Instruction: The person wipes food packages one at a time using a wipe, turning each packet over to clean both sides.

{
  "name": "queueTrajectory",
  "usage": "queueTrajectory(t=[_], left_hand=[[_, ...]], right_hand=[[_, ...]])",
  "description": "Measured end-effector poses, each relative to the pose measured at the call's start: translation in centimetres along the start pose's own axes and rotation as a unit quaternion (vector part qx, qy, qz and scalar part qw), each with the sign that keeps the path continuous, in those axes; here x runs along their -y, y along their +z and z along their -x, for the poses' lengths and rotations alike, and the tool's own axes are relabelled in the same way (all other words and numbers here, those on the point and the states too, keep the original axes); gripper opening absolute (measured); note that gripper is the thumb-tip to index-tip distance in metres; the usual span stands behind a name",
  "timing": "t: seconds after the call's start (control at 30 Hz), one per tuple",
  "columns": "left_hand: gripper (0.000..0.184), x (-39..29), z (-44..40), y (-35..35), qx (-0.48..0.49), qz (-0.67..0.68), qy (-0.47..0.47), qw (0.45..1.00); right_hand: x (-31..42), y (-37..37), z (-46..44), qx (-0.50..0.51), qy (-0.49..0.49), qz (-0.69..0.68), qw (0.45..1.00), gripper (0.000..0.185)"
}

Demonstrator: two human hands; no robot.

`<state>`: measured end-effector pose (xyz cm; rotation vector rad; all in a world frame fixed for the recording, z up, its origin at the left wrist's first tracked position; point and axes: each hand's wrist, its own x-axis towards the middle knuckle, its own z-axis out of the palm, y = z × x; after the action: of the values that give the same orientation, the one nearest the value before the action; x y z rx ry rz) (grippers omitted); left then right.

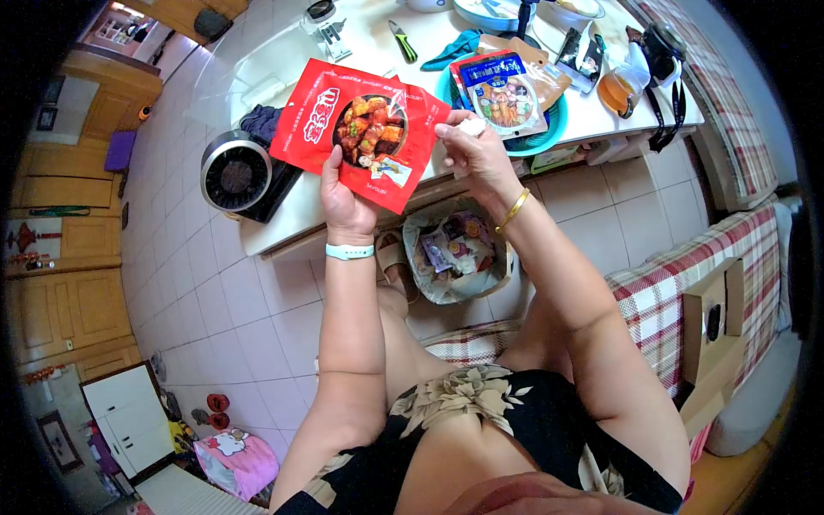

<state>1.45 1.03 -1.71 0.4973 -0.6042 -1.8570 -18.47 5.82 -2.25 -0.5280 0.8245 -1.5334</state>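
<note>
Above the near edge of the surface (369, 26), my two hands hold the red packet (369, 129) tilted, its printed front facing me. My left hand (350, 206) has a closed grip on its lower edge, thumb on the front. My right hand (485, 159) keeps a narrow grip, thumb and fingertips at the packet's right side, with a small white piece (471, 127) also in that hand. Below, on the floor (249, 343), a lined bin (448, 293) holds wrappers (459, 242). By the left near corner sits a black appliance (236, 176), a dark cloth (260, 123) beside it. Right of the packet, near the near edge, a teal basket (556, 124) carries pouches (505, 94). Towards the right end stands a jug (618, 90) of amber liquid. Farther back lie a teal cloth (455, 51) and a knife (402, 41), and a pale blue bowl (493, 12) sits by the far edge.
</note>
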Motion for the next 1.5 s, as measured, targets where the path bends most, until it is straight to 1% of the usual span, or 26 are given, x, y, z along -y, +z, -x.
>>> queueTrajectory(t=[0.07,0.1,0.17,0.2,0.23,0.27,0.3,0.37,0.43,0.5,0.53,0.63,0.67,0.7,0.77,0.83,0.9,0.97,1.03,1.07,1.1,1.2,1.3,1.37,1.43,1.5], left_hand=[[0.053,-0.1,-0.3,-0.3,0.035,0.062,-0.017,0.997],[0.053,-0.1,-0.3,-0.3,0.034,0.062,-0.017,0.997],[0.052,0.0,-0.3,-0.1,0.025,0.033,-0.006,0.999],[0.052,0.0,-0.3,0.0,0.018,0.032,-0.002,0.999],[0.052,-0.1,-0.2,0.0,0.017,0.032,-0.002,0.999],[0.051,-0.2,-0.2,0.0,0.015,0.024,0.004,1.0],[0.051,-0.4,-0.1,0.1,0.014,0.016,0.01,1.0],[0.052,-0.6,0.0,0.3,0.012,0.028,0.002,1.0],[0.053,-0.7,0.0,0.2,0.011,0.04,-0.005,0.999],[0.057,-0.6,-0.1,0.3,0.04,0.043,-0.017,0.998],[0.063,-0.4,0.2,0.6,0.028,0.011,-0.014,0.999],[0.067,0.6,0.7,1.8,0.033,0.015,0.011,0.999],[0.071,1.1,0.6,1.6,0.033,-0.002,0.012,0.999],[0.071,1.3,0.6,1.7,0.032,-0.002,0.012,0.999],[0.072,1.5,1.0,2.1,0.052,-0.008,-0.011,0.999],[0.074,1.6,1.4,2.9,0.035,-0.028,-0.018,0.999],[0.074,1.9,1.5,2.9,0.018,-0.055,-0.027,0.998],[0.071,2.2,1.6,2.4,0.042,-0.05,-0.033,0.997],[0.068,2.6,1.8,2.6,0.066,-0.075,-0.048,0.994],[0.066,2.7,1.8,2.6,0.078,-0.049,-0.064,0.994],[0.066,2.9,1.9,2.8,0.077,-0.048,-0.064,0.994],[0.063,3.2,2.3,3.1,0.087,-0.062,-0.1,0.989],[0.061,3.1,2.8,3.4,0.102,-0.082,-0.101,0.986],[0.059,3.1,2.8,3.4,0.105,-0.081,-0.103,0.986],[0.059,3.2,3.0,3.7,0.108,-0.092,-0.099,0.985],[0.059,3.5,3.1,3.6,0.108,-0.09,-0.093,0.986]], right_hand=[[-0.2,-0.5,-0.6,-0.046,-0.056,0.078,0.994,0.019],[-0.5,-0.8,-0.8,-0.045,-0.054,0.079,0.994,0.019],[-0.9,-1.4,-1.1,-0.076,-0.144,0.249,0.955,0.019],[-0.5,-1.4,-1.0,-0.076,-0.144,0.248,0.955,0.019],[0.0,-1.5,-1.0,-0.078,-0.203,0.364,0.906,0.021],[0.5,-1.5,-0.9,-0.079,-0.257,0.473,0.839,0.024],[0.9,-1.6,-1.0,-0.078,-0.257,0.473,0.839,0.024],[2.0,-1.7,-1.1,-0.131,-0.274,0.358,0.883,0.029],[3.1,-1.3,-0.6,-0.106,-0.27,0.355,0.888,0.03],[3.2,-0.6,-0.2,-0.075,-0.358,0.425,0.828,0.031],[2.7,0.2,-0.1,-0.073,-0.398,0.413,0.816,0.031],[2.0,2.2,2.0,-0.037,-0.368,0.405,0.836,0.031],[1.6,2.1,1.4,0.005,-0.471,0.463,0.751,0.027],[1.6,3.0,2.1,0.023,-0.502,0.522,0.689,0.024],[0.4,3.9,3.0,0.062,-0.491,0.529,0.69,0.023],[-1.1,3.7,2.8,0.081,-0.501,0.509,0.695,0.022],[-1.6,3.2,2.5,0.112,-0.434,0.559,0.698,0.02],[-1.0,2.4,1.8,0.1,-0.458,0.565,0.679,0.021],[-0.1,1.9,1.3,0.053,-0.455,0.547,0.7,0.019],[0.7,1.7,0.9,0.034,-0.472,0.541,0.695,0.015],[1.1,1.3,0.7,-0.002,-0.45,0.551,0.703,0.012],[2.1,-0.1,-0.2,-0.073,-0.437,0.548,0.709,0.011],[2.5,-0.8,-0.5,-0.1,-0.41,0.537,0.73,0.01],[2.7,-0.7,-0.5,-0.107,-0.424,0.537,0.721,0.01],[2.7,-0.8,-0.6,-0.128,-0.414,0.515,0.74,0.01],[2.5,-0.3,-0.2,-0.123,-0.411,0.504,0.75,0.01]])
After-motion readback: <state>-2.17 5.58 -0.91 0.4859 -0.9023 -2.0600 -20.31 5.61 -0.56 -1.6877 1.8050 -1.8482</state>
